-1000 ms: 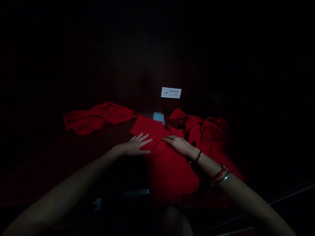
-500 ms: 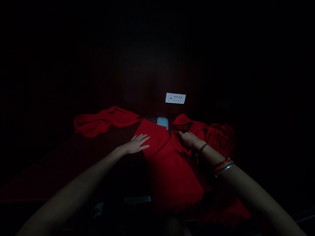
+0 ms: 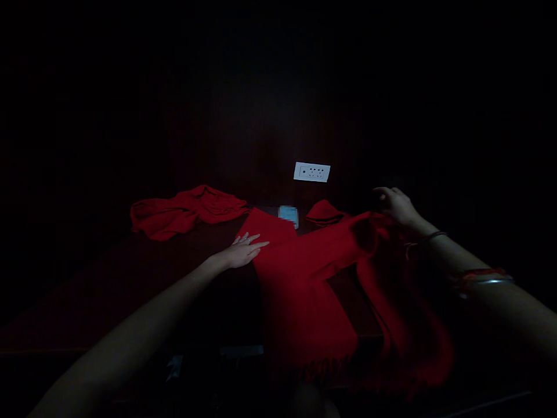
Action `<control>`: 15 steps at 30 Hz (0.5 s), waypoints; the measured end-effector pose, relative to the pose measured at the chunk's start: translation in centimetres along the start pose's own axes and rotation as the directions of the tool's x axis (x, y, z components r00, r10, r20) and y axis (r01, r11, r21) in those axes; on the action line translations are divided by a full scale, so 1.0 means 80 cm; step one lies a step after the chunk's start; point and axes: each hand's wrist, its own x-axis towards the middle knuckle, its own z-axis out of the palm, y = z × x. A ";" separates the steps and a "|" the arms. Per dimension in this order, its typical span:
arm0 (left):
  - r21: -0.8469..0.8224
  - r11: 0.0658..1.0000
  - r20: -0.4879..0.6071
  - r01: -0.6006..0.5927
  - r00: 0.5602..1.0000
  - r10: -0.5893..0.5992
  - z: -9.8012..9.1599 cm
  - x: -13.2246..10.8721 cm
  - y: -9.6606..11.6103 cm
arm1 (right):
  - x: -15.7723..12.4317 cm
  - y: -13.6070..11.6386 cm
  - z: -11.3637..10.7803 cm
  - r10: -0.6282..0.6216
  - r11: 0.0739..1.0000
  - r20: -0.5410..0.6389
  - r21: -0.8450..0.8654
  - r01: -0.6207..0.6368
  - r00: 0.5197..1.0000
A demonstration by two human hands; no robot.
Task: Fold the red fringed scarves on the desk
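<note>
A red fringed cloth [image 3: 300,296] lies over the table and hangs past its front edge. My left hand [image 3: 243,251] rests on the cloth's left side, fingers spread. At the right, my right hand [image 3: 395,206] is raised and closed, gripping a lifted part of the cloth. From there the fabric stretches back toward the middle and also drops in a blurred loop over the front edge. Behind it, a folded red piece [image 3: 324,213] shows. Another crumpled red cloth [image 3: 187,213] lies at the back left.
A white socket panel [image 3: 312,172] is on the dark wall. A small pale blue item [image 3: 288,216] lies at the back of the dark table [image 3: 191,255]. Faint pale objects show below the front edge.
My right hand has moved right and up, drawing a part of the red cloth with it. The fringed bundle at the right no longer lies there. My left hand has barely moved.
</note>
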 end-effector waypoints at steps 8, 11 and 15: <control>-0.008 1.000 0.020 0.011 1.000 -0.011 -0.005 -0.010 0.006 | 0.027 -0.051 0.010 0.059 0.954 0.060 -0.297 -0.038 0.996; 0.003 0.999 0.001 0.038 0.999 -0.038 -0.005 -0.009 0.008 | 0.033 -0.075 0.017 0.154 0.937 0.145 -0.337 -0.097 0.977; 0.093 0.994 -0.063 -0.050 0.996 0.056 -0.005 -0.012 0.008 | 0.019 -0.152 0.050 0.095 0.961 0.176 -0.273 -0.044 0.980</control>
